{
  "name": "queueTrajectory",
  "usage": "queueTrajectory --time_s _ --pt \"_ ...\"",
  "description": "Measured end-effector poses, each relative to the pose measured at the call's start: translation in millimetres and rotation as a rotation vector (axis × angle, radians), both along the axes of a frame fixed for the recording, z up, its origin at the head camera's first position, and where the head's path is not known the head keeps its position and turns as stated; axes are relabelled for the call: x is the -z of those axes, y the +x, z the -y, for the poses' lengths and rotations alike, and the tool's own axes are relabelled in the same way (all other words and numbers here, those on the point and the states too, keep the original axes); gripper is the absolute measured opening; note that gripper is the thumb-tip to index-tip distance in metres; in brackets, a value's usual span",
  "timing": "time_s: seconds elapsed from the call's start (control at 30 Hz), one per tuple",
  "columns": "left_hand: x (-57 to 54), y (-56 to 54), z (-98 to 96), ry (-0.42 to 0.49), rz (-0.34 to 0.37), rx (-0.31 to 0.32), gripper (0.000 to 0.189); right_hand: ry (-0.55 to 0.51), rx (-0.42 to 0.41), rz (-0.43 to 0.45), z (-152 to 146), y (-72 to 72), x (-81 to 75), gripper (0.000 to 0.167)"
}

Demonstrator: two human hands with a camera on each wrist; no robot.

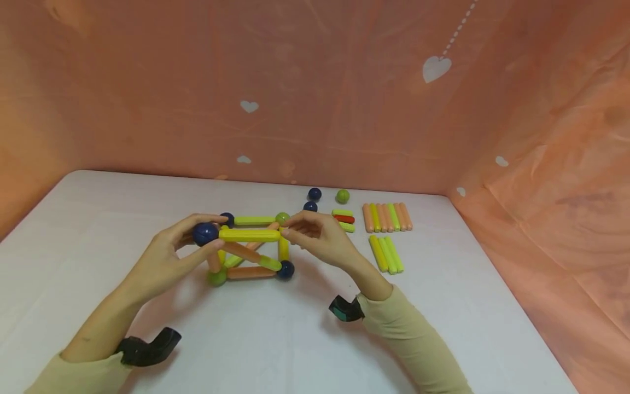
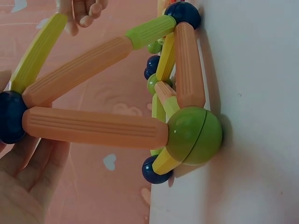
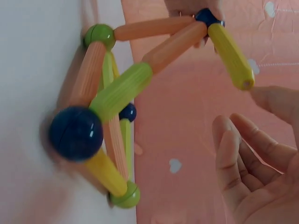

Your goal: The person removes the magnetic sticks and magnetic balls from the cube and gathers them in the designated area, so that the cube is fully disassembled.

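**Evidently mid-build, with one end left free**

Across the upper part of the head view hangs a peach cloth printed with white hearts, behind a white table. At the picture's centre-left is the stick-and-ball frame: a four-cornered base flat on the tabletop, a diagonal inside it, and two struts slanting up from its near corners to one raised joint.

The left hand curls its thumb and fingers around that joint, steadying it at the frame's upper left. The right hand, centre frame, is loosely curved with its fingers apart; one fingertip touches, or all but touches, the far end of a stick, without a closed grip.

Right of centre lie a row of coloured sticks, three more sticks below it, and a small group with a red stick.

The yellow stick runs rightward from the raised dark blue ball, its other end bare. Adding this upper edge looks like the step in hand; the next move probably calls for a spare green ball or dark blue one on that end, the joint held steady meanwhile.
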State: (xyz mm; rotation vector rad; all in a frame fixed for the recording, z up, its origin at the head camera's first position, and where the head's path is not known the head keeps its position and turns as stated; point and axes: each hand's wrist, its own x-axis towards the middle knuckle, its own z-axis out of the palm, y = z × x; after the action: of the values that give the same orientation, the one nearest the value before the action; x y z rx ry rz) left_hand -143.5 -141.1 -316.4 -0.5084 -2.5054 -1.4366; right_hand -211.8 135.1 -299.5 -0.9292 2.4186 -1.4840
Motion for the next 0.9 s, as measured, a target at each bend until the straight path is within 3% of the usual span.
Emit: queueTrajectory --time_s 0.27,0.53,0.9 --pt "-2.5 -0.4 2.5 0.033 -0.048 -0.001 0.038 -0.046 -0.107 -0.035 20.9 2.3 -1.4 0.028" --pt "-1.8 0.1 4.0 0.067 -0.039 0.014 0.029 -0.046 -0.183 -0.051 48.9 3.9 -6.3 0.036" --pt "-4.5 1.7 6.4 0.059 0.017 0.004 0.027 -0.002 -0.164 -0.103 64.3 4.8 -4.6 0.030"
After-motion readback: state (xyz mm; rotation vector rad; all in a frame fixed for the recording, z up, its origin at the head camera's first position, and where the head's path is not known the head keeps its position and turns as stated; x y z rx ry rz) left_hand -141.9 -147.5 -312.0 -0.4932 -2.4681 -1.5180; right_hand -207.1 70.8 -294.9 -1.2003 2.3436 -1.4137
